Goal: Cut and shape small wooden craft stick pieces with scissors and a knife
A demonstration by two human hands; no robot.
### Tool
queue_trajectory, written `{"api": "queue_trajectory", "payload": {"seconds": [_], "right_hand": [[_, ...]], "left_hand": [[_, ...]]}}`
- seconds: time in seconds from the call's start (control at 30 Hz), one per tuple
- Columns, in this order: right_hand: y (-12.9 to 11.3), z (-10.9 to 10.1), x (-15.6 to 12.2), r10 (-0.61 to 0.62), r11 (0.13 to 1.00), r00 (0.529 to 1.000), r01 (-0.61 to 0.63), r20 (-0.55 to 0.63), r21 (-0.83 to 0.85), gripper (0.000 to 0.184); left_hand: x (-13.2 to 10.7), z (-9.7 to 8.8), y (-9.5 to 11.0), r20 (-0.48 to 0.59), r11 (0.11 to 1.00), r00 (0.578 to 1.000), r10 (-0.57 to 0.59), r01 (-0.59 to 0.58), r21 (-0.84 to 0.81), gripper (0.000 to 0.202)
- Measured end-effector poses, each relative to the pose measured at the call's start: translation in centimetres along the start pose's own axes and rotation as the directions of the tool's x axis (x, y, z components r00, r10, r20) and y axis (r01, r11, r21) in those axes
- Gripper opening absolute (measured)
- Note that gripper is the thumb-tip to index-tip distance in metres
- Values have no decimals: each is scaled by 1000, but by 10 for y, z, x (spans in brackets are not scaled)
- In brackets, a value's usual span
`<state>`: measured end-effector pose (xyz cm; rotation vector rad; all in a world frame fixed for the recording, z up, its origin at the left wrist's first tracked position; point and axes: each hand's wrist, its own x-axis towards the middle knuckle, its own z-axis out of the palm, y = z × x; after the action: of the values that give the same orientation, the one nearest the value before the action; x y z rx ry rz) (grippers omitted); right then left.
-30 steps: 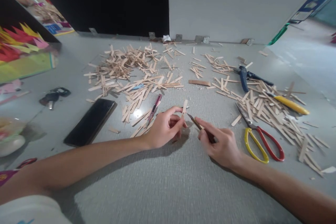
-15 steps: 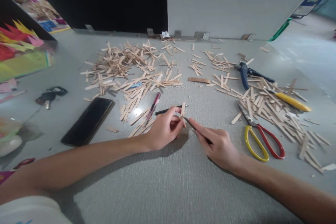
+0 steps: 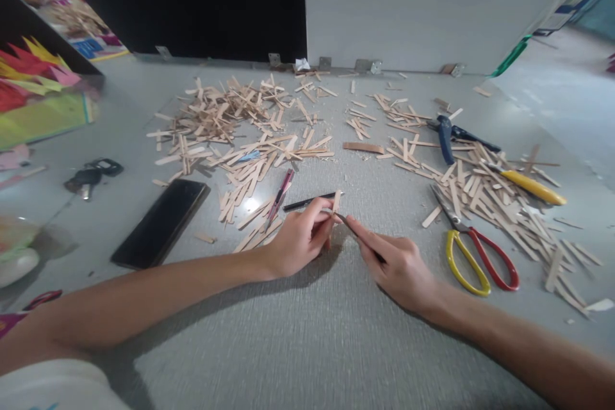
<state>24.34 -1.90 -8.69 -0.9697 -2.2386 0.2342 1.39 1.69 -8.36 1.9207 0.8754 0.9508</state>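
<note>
My left hand (image 3: 302, 235) pinches a short flat wooden stick (image 3: 337, 200) upright between thumb and fingers; its lower part is hidden by them. In my right hand (image 3: 398, 266) is a slim dark tool with a narrow pointed tip (image 3: 346, 225), its exact kind unclear. That tip meets the stick near my left fingertips. Just behind my left hand lie a black pen (image 3: 307, 202) and a pink craft knife (image 3: 280, 195). Scissors (image 3: 464, 227) with one yellow and one red handle rest beyond my right wrist.
Loose wooden sticks (image 3: 225, 109) are heaped at the back left, with more (image 3: 509, 205) at the right. Blue-handled pliers (image 3: 446, 139) and a yellow-handled tool (image 3: 533, 187) lie among the right ones. A phone (image 3: 161, 224) and keys (image 3: 93, 174) are on the left. A black and white panel (image 3: 408, 6) stands behind.
The wooden stick has shifted slightly right and down in my left fingers, and its top shows less. My right hand has barely moved, with the tool's tip still at the stick.
</note>
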Motion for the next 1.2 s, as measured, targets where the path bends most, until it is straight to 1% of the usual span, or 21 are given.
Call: {"api": "queue_trajectory", "payload": {"seconds": [0.23, 0.47, 0.57, 0.67, 0.83, 1.03, 1.1, 1.2], "right_hand": [[2, 3, -1, -70, 995, 997, 68, -23, -74, 39], [3, 4, -2, -94, 986, 995, 91, -14, -142, 38], [3, 4, -4, -94, 982, 996, 94, 9, -162, 39], [4, 4, -5, -75, 991, 997, 76, 11, -111, 40], [5, 3, -1, -23, 999, 1000, 24, -21, 41, 42], [8, 0, 5, 22, 987, 1000, -20, -7, 159, 42], [9, -1, 6, 45, 981, 999, -45, 7, 187, 42], [11, -1, 7, 64, 975, 998, -67, 19, 214, 42]], "left_hand": [[1, 1, -1, 10, 1000, 1000, -8, 9, -18, 3], [0, 3, -4, 5, 999, 1000, -9, 9, -35, 4], [0, 3, -3, 7, 999, 1000, -18, 18, -51, 4], [1, 1, 1, 15, 996, 999, -35, 36, -85, 4], [3, -3, 5, 44, 982, 996, -78, 84, -166, 12], [5, -5, 4, 94, 908, 984, -149, 174, -381, 17], [6, -5, 4, 105, 891, 983, -148, 178, -417, 19], [7, -6, 4, 112, 885, 983, -148, 182, -428, 20]]}}
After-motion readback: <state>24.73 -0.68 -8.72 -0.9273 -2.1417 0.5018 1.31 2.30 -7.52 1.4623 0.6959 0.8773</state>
